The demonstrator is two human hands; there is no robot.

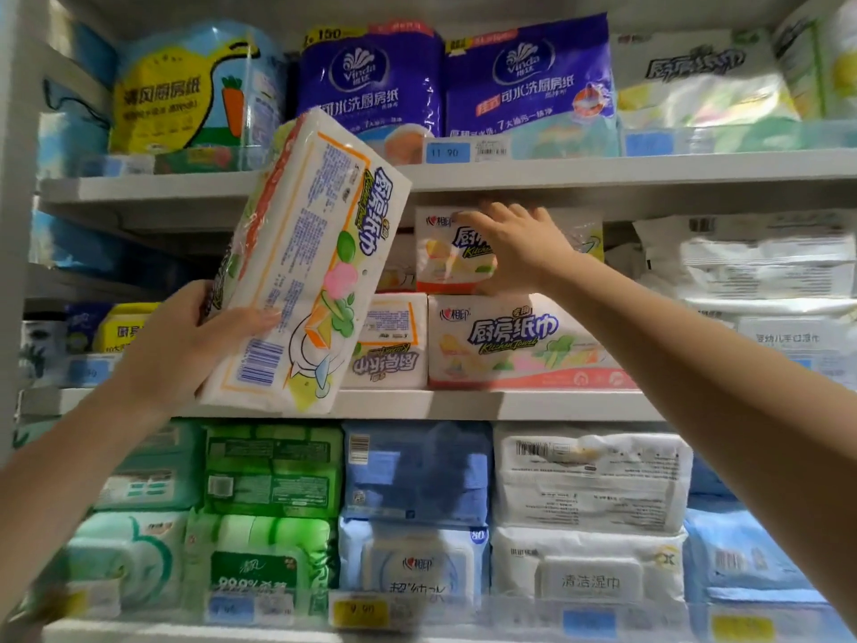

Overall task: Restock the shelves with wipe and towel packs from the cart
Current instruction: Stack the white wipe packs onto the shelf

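Observation:
My left hand [195, 345] grips a white kitchen towel pack [306, 262] by its lower end, holding it tilted upright in front of the middle shelf [463, 403]. My right hand [514, 245] reaches into that shelf and holds the upper stacked kitchen towel pack [445, 252], thumb under its lower right corner and fingers spread over its top. That pack sits on a larger matching pack [510, 345]. Another matching pack [394, 345] lies upside down to its left, partly hidden by the held pack.
The top shelf [603, 171] carries blue Vinda kitchen paper bags [371, 81] and a yellow pack [176, 95]. The lower shelf holds green [273, 475], blue [417, 471] and white wipe packs [589, 480]. White packs [765, 266] stack at the right. The cart is out of view.

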